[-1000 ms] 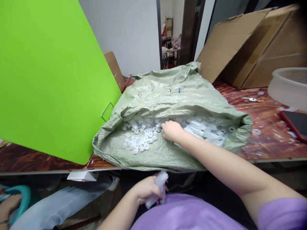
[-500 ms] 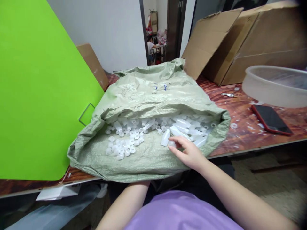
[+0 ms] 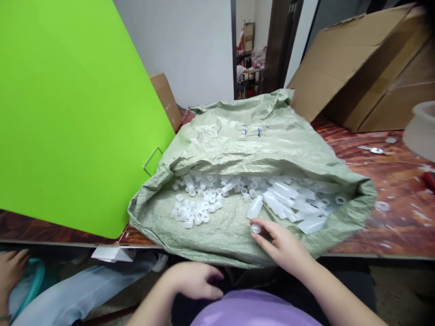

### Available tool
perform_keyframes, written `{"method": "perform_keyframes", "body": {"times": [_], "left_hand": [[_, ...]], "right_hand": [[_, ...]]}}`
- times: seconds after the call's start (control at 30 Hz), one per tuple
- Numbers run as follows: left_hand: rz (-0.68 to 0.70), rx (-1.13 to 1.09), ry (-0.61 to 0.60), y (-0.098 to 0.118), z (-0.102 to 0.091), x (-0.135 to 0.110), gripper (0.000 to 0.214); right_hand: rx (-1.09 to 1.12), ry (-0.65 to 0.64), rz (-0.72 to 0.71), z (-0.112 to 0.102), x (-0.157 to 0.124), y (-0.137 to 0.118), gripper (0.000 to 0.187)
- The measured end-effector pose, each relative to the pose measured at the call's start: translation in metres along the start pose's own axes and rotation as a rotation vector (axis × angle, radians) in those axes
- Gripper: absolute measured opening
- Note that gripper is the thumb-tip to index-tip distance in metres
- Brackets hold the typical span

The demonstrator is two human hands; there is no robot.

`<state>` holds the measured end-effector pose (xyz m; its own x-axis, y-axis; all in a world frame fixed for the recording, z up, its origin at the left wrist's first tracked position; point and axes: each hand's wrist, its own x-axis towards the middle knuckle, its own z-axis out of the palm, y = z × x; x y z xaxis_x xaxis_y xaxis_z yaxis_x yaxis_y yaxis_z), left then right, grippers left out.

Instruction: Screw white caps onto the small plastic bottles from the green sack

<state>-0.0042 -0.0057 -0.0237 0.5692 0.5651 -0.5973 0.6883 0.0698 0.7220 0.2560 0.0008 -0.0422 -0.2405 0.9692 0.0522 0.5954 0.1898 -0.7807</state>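
My right hand is over the front of a pale green woven sack, pinching a small translucent white plastic cap-like piece between thumb and fingertips. Just beyond those fingers lies a longer white plastic tube. Many short white plastic rings are heaped inside the sack's mouth on the left, and longer flat-ended tubes on the right. Below the table edge, near my lap, my left hand has its thumb and forefinger apart with nothing seen between them; its other fingers are mostly hidden.
A bright green board stands at the left. Cardboard boxes lean at the back right. Keys and a frosted tub are on the wood-patterned table. Another person's hand shows at lower left.
My right hand has drawn back toward me with the small piece in its pinch. My left hand has come into sight from under the sack's edge. The view has swung left.
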Motion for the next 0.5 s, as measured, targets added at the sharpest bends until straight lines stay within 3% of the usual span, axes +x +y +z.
{"method": "perform_keyframes", "body": {"times": [0.03,0.07,0.1,0.13,0.2,0.27,0.37,0.5], "left_hand": [[-0.023,-0.014,-0.188,0.005,-0.017,-0.014,0.029],[-0.01,-0.065,-0.24,0.013,-0.034,-0.025,0.031],[-0.015,-0.116,-0.161,0.021,-0.053,-0.032,0.035],[-0.037,-0.109,0.021,0.03,-0.073,-0.033,0.038],[-0.225,0.075,0.465,0.045,-0.111,-0.021,0.04],[-0.35,0.147,0.639,0.055,-0.147,0.006,0.043],[-0.498,0.237,0.675,0.061,-0.186,0.05,0.05],[-0.57,0.382,0.578,0.067,-0.206,0.086,0.057]], "right_hand": [[0.008,-0.034,-0.008,0.002,0.002,-0.001,0.032],[0.013,-0.059,-0.019,0.004,0.004,-0.003,0.031],[0.013,-0.074,-0.032,0.006,0.005,-0.004,0.029],[0.008,-0.081,-0.047,0.007,0.007,-0.006,0.028],[-0.007,-0.076,-0.082,0.01,0.009,-0.007,0.026],[-0.023,-0.07,-0.12,0.013,0.01,-0.005,0.025],[-0.051,-0.077,-0.161,0.015,0.008,0.0,0.025],[-0.093,-0.067,-0.202,0.017,0.005,0.005,0.024]]}}
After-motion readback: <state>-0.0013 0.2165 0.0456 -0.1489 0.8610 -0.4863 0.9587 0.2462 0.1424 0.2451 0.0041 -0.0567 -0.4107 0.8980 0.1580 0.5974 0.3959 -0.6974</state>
